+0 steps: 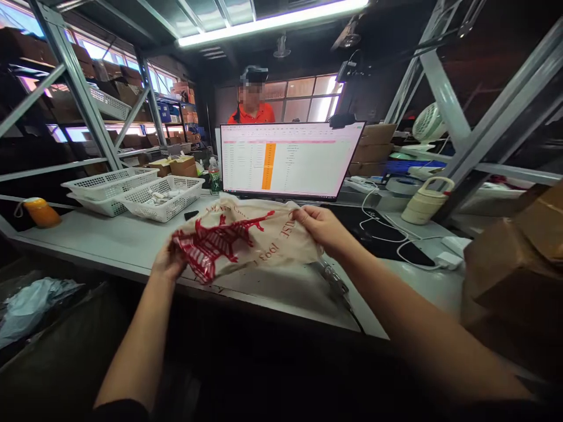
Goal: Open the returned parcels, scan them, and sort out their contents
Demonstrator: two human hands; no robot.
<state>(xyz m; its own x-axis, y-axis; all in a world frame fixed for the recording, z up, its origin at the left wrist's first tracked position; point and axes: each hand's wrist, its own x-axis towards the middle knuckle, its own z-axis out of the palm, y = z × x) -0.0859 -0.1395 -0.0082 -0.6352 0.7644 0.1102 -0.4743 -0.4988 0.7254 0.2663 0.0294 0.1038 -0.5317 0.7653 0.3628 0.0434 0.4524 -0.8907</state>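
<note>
Cream cloth bag [246, 237] printed in red, held up crumpled just above the near edge of the pale grey bench [109, 237], stretched between two bare hands. Left hand [169, 265] closed on the bag's lower left corner, fingers hidden under the red-printed fabric. Right hand [323, 227] pinched shut on the upper right edge, thumb on top. Red lettering across the cloth, too creased to read in full.

Behind the bag, standing on the bench: computer monitor [288, 159] lit with a spreadsheet, one orange column down its middle. Beside the monitor's left edge, a small green-labelled bottle [214, 176]. Further left, white perforated plastic baskets [160, 198], the nearest holding small pale items too small to make out. At the far left end of the bench, an orange rounded object [40, 212]. Right of the monitor, a dark mat [373, 231] crossed by white cables [387, 234], and a cream ribbed container with a loop handle [424, 204]. White fan [428, 123] further back on the right. Brown cardboard box [519, 275] at the near right edge.

Beyond the monitor, a person in an orange shirt [251, 112], facing this way. Grey metal shelving [74, 88] with cartons on the left.
</note>
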